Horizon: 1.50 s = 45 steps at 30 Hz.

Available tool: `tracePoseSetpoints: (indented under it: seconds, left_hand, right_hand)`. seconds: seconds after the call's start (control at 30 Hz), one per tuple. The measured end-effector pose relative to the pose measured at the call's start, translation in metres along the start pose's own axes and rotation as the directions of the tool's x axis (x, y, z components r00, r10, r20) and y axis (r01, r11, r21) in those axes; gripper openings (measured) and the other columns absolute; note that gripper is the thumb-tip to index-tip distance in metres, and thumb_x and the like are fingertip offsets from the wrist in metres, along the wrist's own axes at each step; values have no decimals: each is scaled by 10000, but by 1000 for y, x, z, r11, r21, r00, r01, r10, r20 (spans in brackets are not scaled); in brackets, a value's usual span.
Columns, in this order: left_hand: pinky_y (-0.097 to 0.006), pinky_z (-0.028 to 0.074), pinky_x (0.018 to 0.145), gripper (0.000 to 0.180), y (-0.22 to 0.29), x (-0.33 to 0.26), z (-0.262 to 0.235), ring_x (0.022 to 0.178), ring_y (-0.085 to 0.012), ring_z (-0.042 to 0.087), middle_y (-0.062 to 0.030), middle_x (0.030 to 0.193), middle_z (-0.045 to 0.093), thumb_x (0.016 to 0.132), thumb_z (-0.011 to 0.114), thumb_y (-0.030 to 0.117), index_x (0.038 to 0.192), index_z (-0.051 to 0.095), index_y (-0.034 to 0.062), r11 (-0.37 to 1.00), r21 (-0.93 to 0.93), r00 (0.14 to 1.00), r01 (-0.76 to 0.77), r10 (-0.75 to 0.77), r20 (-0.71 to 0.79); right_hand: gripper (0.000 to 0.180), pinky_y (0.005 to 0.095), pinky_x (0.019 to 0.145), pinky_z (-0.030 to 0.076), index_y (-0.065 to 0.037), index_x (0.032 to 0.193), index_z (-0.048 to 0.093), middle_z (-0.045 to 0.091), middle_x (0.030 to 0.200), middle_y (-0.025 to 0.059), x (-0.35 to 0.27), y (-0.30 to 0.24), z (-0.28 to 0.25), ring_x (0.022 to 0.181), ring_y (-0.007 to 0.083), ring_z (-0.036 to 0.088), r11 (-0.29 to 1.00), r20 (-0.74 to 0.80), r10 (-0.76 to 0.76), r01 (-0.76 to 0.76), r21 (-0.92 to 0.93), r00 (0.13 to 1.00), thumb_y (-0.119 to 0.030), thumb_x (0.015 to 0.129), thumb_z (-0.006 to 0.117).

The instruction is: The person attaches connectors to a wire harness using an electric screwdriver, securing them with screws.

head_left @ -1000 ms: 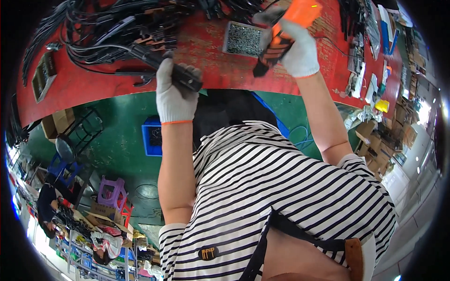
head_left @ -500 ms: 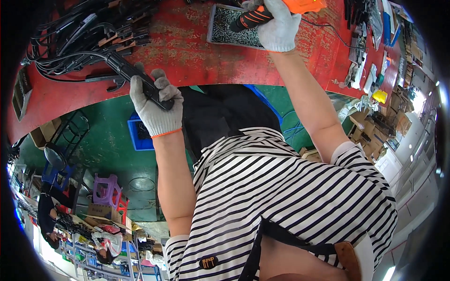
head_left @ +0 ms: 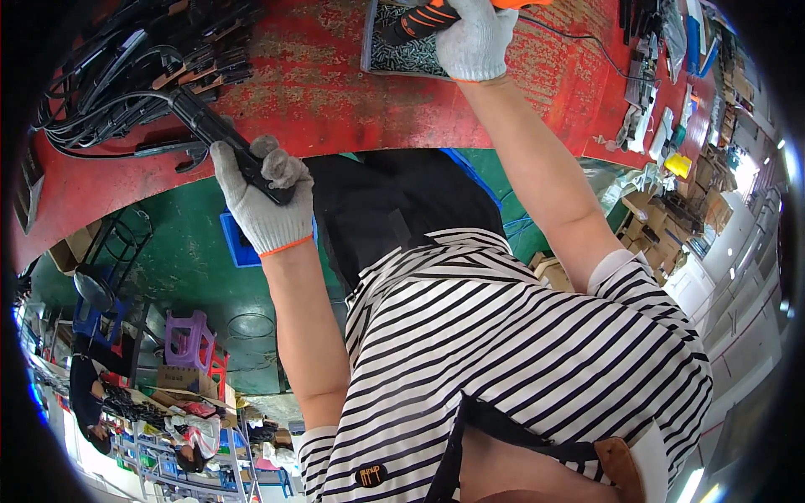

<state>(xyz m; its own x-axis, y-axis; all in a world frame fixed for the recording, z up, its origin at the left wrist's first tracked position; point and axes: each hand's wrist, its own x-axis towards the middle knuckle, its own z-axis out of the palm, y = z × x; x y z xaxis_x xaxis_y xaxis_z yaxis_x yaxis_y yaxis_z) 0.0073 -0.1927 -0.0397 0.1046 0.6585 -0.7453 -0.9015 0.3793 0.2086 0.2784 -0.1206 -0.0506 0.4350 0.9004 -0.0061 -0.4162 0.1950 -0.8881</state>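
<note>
My gloved left hand [head_left: 264,201] gripped a black bar-shaped part [head_left: 220,138] at the red workbench [head_left: 335,92] edge. My right hand [head_left: 476,38] clenched an orange-black power tool [head_left: 428,17] over the screw tray [head_left: 402,54].

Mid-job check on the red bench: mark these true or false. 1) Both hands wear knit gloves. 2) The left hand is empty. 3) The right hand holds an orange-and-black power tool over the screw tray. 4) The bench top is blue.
1) True: left hand and right hand are both gloved.
2) False: it grips a black cabled part.
3) True: the power tool sits above the screw tray.
4) False: the bench is red.
</note>
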Motion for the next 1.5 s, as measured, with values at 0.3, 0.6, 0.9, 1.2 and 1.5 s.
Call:
tracePoseSetpoints:
  seconds: [0.3,0.6,0.9,1.2,1.5]
  left_hand:
    - [-247,406,505,438,4,0,2,540,-114,520,-39,816,610,969,717,501,996,615,76,996,31,997,79,-79,-28]
    - [-241,416,506,441,4,1,1,542,-120,524,-42,792,609,950,742,497,958,624,73,998,32,997,52,-50,-61]
    - [-244,410,510,434,1,-2,5,553,-126,530,-49,813,618,978,705,511,1018,630,85,994,103,992,-45,57,-113]
    - [-243,393,509,603,2,-8,19,548,-126,501,-44,744,589,952,667,636,907,607,37,992,107,976,-63,83,-201]
    - [-236,422,490,640,8,-10,3,537,-146,515,-55,672,546,914,708,651,872,624,18,995,20,987,101,-97,-126]
  right_hand:
    - [294,368,757,582,-13,1211,574,674,882,92,2,9,1,761,208,682,999,29,-37,37,-2,999,-6,931,662]
    - [320,348,754,580,-14,1214,576,680,904,85,3,23,0,781,198,688,999,-36,-26,25,-22,999,10,914,684]
    - [292,375,751,591,-25,1199,581,675,895,98,2,4,5,739,211,677,999,-48,-51,51,-12,998,9,921,665]
    - [201,479,741,551,-88,1153,593,648,876,71,-2,-58,42,720,252,635,982,-37,-38,44,182,999,-165,969,621]
    - [328,420,716,543,-110,1205,597,661,829,34,-35,-88,120,703,193,643,997,41,-82,81,15,996,-344,986,664]
